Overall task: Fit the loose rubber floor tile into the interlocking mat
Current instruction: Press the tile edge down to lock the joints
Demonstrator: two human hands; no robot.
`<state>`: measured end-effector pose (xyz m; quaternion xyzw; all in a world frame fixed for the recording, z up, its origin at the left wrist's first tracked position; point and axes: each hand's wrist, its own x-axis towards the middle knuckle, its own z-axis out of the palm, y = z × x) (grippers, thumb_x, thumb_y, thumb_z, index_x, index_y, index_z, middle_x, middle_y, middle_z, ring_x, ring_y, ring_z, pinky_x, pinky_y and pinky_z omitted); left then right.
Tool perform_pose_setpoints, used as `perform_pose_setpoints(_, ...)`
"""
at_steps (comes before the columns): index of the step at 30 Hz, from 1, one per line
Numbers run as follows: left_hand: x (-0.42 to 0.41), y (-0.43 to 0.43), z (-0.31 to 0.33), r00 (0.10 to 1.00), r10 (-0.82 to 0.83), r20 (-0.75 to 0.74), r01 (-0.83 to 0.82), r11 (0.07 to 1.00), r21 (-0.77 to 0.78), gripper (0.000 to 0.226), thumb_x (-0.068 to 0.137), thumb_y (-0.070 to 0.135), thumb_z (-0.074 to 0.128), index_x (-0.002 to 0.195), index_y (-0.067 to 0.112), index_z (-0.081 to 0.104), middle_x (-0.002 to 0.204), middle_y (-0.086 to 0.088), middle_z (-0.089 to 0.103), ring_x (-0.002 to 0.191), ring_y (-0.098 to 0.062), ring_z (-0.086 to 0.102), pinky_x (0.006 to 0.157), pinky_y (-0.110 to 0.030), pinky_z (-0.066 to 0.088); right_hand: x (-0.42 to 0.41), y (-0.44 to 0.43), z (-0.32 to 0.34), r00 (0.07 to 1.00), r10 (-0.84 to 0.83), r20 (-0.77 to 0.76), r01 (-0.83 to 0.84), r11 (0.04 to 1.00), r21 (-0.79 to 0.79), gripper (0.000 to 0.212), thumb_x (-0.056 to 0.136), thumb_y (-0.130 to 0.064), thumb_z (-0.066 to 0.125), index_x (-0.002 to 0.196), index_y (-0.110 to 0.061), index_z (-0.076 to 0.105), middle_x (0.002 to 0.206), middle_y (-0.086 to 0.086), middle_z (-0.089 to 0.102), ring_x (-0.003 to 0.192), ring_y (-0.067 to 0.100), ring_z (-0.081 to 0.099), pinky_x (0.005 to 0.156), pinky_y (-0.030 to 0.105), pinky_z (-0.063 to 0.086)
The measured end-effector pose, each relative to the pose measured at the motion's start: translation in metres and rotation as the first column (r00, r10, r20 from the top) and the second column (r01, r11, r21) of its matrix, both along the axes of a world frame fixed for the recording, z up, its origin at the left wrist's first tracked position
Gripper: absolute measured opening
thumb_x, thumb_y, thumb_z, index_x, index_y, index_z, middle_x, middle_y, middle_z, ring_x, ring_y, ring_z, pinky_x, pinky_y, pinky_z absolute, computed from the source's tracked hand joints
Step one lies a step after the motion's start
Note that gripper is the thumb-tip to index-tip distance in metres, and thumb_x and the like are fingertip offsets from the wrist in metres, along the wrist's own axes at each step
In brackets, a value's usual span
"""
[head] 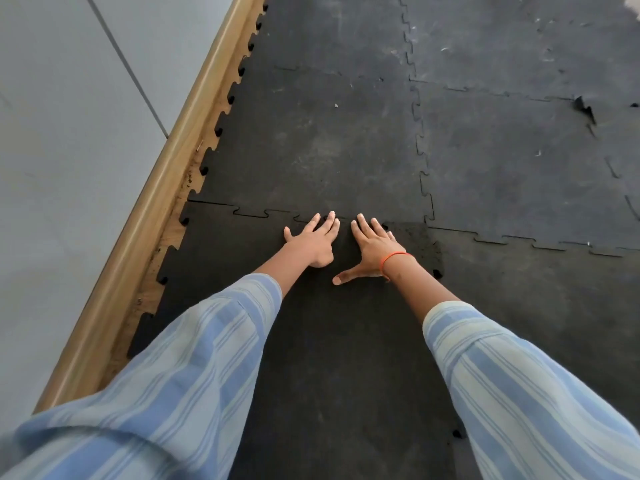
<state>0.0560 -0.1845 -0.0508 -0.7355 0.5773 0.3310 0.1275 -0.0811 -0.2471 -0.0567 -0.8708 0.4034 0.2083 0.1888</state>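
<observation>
A single head-worn wide-angle view looks forward and steeply down from above the person's outstretched arms onto the floor. The striped sleeves (194, 358) fill the near bottom edge, close to the lens. The dark mat (346, 140) runs away toward the top, and a wooden skirting strip (166, 161) slants along the left, bowed by the lens.

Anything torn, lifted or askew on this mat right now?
Yes: a torn flap of black rubber sticks up at a seam in the far-right grey tiles. Both hands press the darker loose tile, whose right edge tabs look unseated.
</observation>
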Motion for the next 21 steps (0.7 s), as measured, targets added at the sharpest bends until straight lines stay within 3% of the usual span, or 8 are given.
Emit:
perform_pose_setpoints(4,0.000,0.000,0.001,1.000,0.007,-0.011,-0.007,1.000,-0.005,0.068,0.100,0.015,0.030,0.152,0.027,-0.012,0.156,0.013,-0.027,0.146,-0.016,-0.020,0.109,-0.070,0.003,-0.001,0.000,0.002,0.999,-0.014,0.052,0.012,0.999,0.037,0.135,0.057,-0.072,0.072,0.151,-0.018,-0.008,0.160,-0.001,-0.018,0.147,0.023,-0.016,0.118,0.047,-0.004)
perform_pose_setpoints(7,-0.002,0.002,0.002,0.999,0.030,-0.010,-0.030,0.999,-0.035,0.068,0.099,0.015,0.030,0.152,0.026,-0.010,0.157,0.012,-0.026,0.146,-0.016,-0.019,0.108,-0.071,0.002,-0.015,-0.005,0.004,0.987,-0.040,0.157,0.033,0.998,0.048,0.121,0.065,-0.062,0.074,0.152,-0.016,0.004,0.161,0.004,-0.008,0.148,0.024,-0.009,0.119,0.044,0.001)
perform_pose_setpoints(11,-0.023,0.015,-0.008,0.994,0.098,0.039,-0.085,0.965,-0.250,0.062,0.100,0.032,0.033,0.154,0.021,0.005,0.161,0.006,-0.010,0.148,-0.020,-0.007,0.110,-0.069,0.005,-0.064,-0.021,0.007,0.957,-0.181,0.225,0.199,0.978,-0.062,0.105,0.074,-0.058,0.069,0.151,-0.011,0.017,0.162,0.006,0.004,0.148,0.025,0.001,0.120,0.037,0.006)
perform_pose_setpoints(15,-0.057,-0.001,-0.014,0.997,-0.075,0.016,0.076,0.937,-0.341,0.066,0.098,0.049,0.036,0.153,0.026,0.010,0.162,0.009,-0.001,0.149,-0.016,-0.001,0.111,-0.067,0.004,-0.092,-0.035,0.011,0.970,-0.150,0.192,0.153,0.988,-0.003,0.109,0.072,-0.054,0.073,0.151,-0.010,0.013,0.162,0.002,0.001,0.149,0.019,-0.002,0.120,0.038,0.004)
perform_pose_setpoints(21,-0.071,-0.031,-0.016,0.979,-0.202,0.010,0.198,0.946,-0.257,0.070,0.098,0.051,0.035,0.154,0.024,0.000,0.160,0.012,-0.014,0.148,-0.014,-0.008,0.105,-0.074,0.001,-0.097,-0.039,0.005,0.978,-0.138,0.157,0.129,0.990,0.064,0.111,0.074,-0.053,0.071,0.151,-0.011,0.005,0.162,0.002,-0.006,0.148,0.017,-0.008,0.119,0.045,-0.002)
